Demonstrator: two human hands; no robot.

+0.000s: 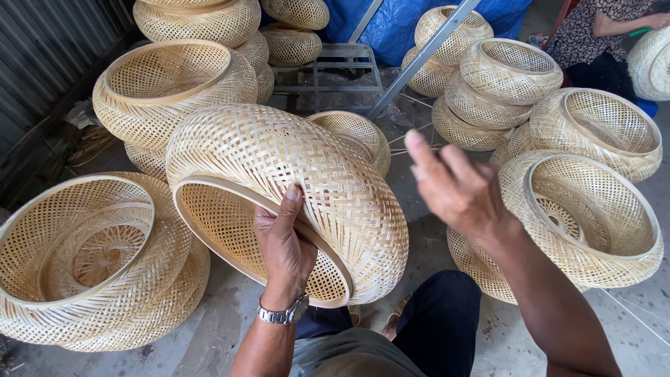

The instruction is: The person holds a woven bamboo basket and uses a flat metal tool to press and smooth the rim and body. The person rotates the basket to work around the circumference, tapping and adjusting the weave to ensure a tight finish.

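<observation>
My left hand point(283, 248), with a metal watch on the wrist, grips the rim of a round woven bamboo basket point(293, 167) tilted on its side in front of me, its opening facing down-left. The thumb lies over the rim and the fingers are inside. My right hand point(453, 185) hovers in the air to the right of the basket, blurred, fingers loosely curled, holding nothing that I can see.
Stacks of similar woven baskets surround me: at left point(84, 258), back left point(167, 87), right point(586, 216) and back right point(509, 73). A metal frame point(335, 70) and blue tarp point(405, 17) stand behind. Another person point(600, 35) sits at the top right. Grey concrete floor point(628, 321).
</observation>
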